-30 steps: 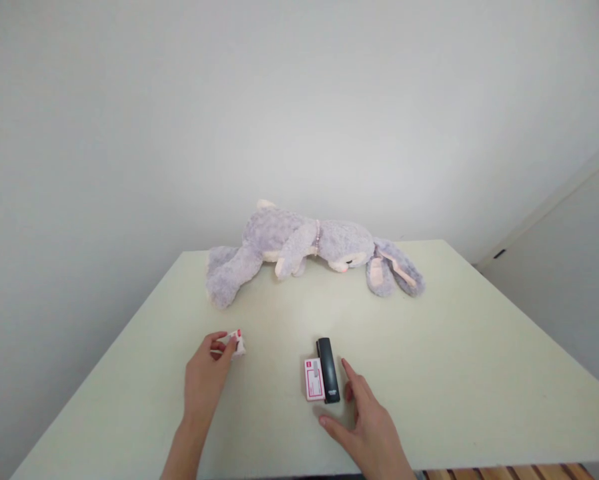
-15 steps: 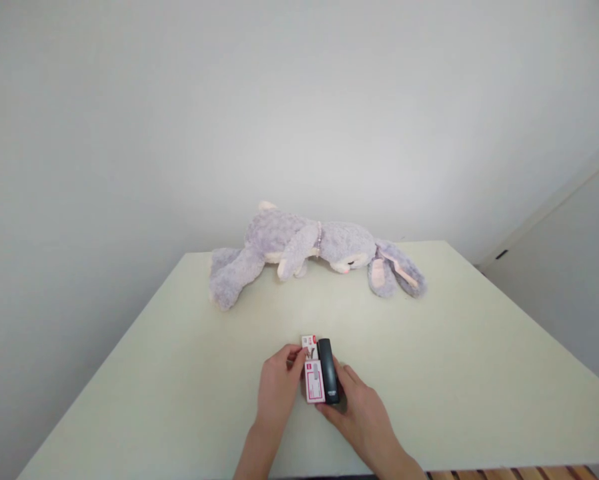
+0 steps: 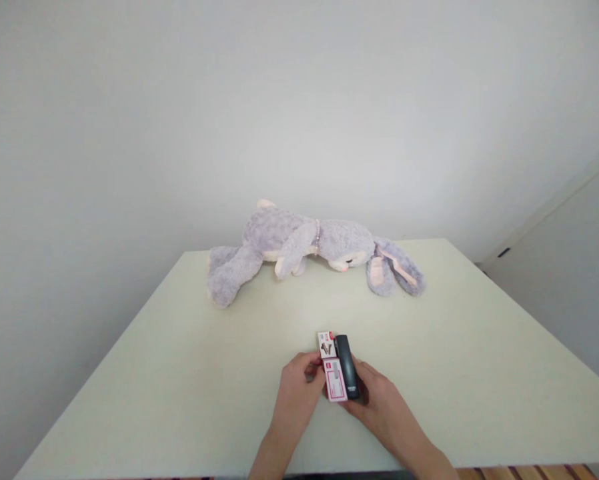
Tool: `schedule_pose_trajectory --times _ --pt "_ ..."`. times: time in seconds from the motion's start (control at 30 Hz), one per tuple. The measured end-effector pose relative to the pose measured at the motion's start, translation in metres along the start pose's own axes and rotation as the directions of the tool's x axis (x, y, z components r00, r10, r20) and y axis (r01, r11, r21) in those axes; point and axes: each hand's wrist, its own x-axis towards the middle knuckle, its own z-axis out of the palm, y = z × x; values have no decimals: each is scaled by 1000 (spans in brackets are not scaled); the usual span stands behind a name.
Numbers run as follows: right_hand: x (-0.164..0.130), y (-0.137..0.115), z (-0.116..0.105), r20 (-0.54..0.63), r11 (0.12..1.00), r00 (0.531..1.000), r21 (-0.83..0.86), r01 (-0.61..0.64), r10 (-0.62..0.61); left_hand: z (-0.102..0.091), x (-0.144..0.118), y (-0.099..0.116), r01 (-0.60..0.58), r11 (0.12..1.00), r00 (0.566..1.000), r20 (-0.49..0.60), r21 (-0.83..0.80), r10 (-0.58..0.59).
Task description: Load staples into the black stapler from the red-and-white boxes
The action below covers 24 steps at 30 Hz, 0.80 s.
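A black stapler lies lengthwise against two small boxes near the front of the table. The nearer is a white box with a pink-red border. Directly behind it is a smaller white box with a red corner and a dark picture. My left hand has curled fingers pressed to the boxes' left side, around where the two meet. My right hand grips the stapler from the right, its thumb by the near end of the pink-bordered box. Its other fingertips are partly hidden behind the stapler.
A grey-lilac plush rabbit lies on its side along the back of the pale table, its ears towards the right. A white wall rises behind it. Wooden slats show below the table's front edge.
Both hands have moved a little to the right, and the stapler and two boxes have shifted with them. More of the rear box's picture shows now. The plush rabbit lies as before.
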Motion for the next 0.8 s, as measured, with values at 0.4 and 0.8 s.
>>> schedule_pose_trajectory --times 0.4,0.8 --pt "3 80 -153 7 959 987 -241 -152 158 150 76 49 -67 994 970 226 -91 86" --pt "-66 61 -98 -300 942 945 -259 -215 133 -28 -17 -34 -108 975 975 -171 195 142"
